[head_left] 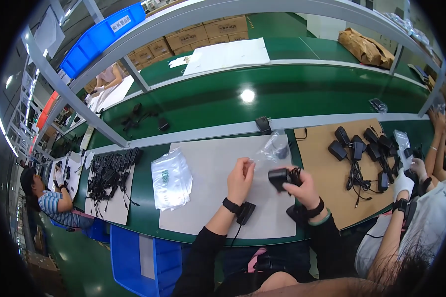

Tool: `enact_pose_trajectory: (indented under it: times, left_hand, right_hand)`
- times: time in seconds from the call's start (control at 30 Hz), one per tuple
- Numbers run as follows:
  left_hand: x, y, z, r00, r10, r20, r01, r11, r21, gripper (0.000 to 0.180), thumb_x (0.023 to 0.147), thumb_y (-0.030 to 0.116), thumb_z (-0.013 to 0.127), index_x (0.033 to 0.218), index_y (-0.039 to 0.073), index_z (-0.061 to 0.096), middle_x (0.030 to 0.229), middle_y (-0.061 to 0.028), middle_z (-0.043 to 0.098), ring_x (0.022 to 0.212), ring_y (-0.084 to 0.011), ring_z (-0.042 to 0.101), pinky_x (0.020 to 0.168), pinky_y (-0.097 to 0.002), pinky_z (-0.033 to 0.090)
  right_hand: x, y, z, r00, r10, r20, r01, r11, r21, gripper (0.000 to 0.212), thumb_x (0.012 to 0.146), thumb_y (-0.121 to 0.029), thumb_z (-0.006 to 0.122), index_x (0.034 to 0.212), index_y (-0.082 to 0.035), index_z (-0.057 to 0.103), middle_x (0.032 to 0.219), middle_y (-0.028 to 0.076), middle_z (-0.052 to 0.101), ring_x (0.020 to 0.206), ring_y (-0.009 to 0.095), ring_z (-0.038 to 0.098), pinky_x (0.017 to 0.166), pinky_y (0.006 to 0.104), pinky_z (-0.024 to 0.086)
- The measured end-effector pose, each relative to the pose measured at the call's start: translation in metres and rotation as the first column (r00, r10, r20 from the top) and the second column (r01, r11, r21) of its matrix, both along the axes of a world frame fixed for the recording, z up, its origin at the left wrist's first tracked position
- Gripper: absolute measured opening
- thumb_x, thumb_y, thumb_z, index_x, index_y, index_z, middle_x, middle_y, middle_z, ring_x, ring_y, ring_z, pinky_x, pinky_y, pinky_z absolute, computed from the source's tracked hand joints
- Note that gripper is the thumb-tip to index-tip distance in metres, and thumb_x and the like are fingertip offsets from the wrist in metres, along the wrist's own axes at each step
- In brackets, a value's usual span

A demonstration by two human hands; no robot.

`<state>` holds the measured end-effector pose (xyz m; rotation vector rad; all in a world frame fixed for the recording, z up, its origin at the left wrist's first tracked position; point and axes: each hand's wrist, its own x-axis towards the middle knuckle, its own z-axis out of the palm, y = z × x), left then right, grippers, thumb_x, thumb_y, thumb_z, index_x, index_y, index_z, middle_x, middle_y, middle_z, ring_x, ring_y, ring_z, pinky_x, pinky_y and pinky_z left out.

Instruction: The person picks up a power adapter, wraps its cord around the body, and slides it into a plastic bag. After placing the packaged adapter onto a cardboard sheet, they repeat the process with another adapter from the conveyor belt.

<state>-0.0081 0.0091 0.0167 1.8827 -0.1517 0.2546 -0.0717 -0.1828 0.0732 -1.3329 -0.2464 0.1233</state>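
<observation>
My left hand is closed, with thumb and forefinger pinched at the edge of a clear plastic bag, which spreads out beyond the fingertips. In my right hand is a black power adapter, its dark cable bunched up against the fingers. Both hands are above a pale grey mat. A stack of clear bags lies left of the mat. By my left wrist is a small black box with a cord; another dark object rests beside my right wrist.
More adapters with cables lie on a brown board at right and in a dense pile at left. One adapter sits by the grey shelf rail. A co-worker's gloved hand is close on the right. A blue bin stands below the table.
</observation>
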Motion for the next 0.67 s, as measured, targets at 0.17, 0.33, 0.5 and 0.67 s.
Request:
enact_pose_trajectory:
  times: [0.17, 0.33, 0.5, 0.67]
  left_hand:
    - [-0.009, -0.007, 0.000, 0.977, -0.203, 0.058, 0.205, 0.979, -0.018, 0.013, 0.086, 0.011, 0.058, 0.092, 0.001, 0.054, 0.072, -0.0014, 0.056, 0.059, -0.0058, 0.050, 0.055, -0.0197, 0.042]
    - [-0.014, -0.007, 0.006, 0.971, -0.232, -0.053, 0.226, 0.969, -0.098, 0.011, 0.085, 0.010, 0.059, 0.092, 0.002, 0.055, 0.072, -0.0007, 0.056, 0.061, -0.0066, 0.050, 0.055, -0.0217, 0.042]
    - [-0.013, -0.015, 0.008, 0.980, -0.179, 0.089, 0.195, 0.956, -0.220, 0.008, 0.086, 0.011, 0.059, 0.090, 0.004, 0.057, 0.073, -0.0008, 0.057, 0.064, -0.0099, 0.053, 0.053, -0.0255, 0.044]
    - [-0.014, -0.011, 0.005, 0.857, -0.277, 0.434, 0.089, 0.910, 0.405, 0.013, 0.086, 0.017, 0.060, 0.089, 0.004, 0.058, 0.081, -0.0045, 0.061, 0.070, -0.0155, 0.056, 0.059, -0.0285, 0.046]
  right_hand:
    - [0.013, 0.010, -0.031, 0.975, 0.078, -0.209, -0.078, 0.997, 0.008, 0.037, 0.080, -0.008, 0.059, 0.116, 0.000, 0.052, 0.095, 0.003, 0.061, 0.075, 0.010, 0.059, 0.057, 0.0200, 0.047]
    - [0.021, 0.014, -0.031, 0.984, -0.176, -0.028, 0.161, 0.947, -0.278, 0.033, 0.083, -0.012, 0.058, 0.115, -0.002, 0.053, 0.094, 0.004, 0.061, 0.070, 0.010, 0.058, 0.057, 0.0218, 0.048]
    - [0.027, 0.027, -0.043, 0.930, -0.122, 0.346, 0.296, 0.806, -0.513, 0.035, 0.082, -0.017, 0.059, 0.113, -0.004, 0.052, 0.097, 0.012, 0.061, 0.067, 0.023, 0.061, 0.059, 0.0312, 0.049]
    - [0.023, 0.026, -0.047, 0.964, -0.025, 0.266, 0.247, 0.463, -0.851, 0.044, 0.080, -0.021, 0.060, 0.119, -0.007, 0.046, 0.111, 0.019, 0.055, 0.083, 0.036, 0.057, 0.066, 0.0389, 0.049]
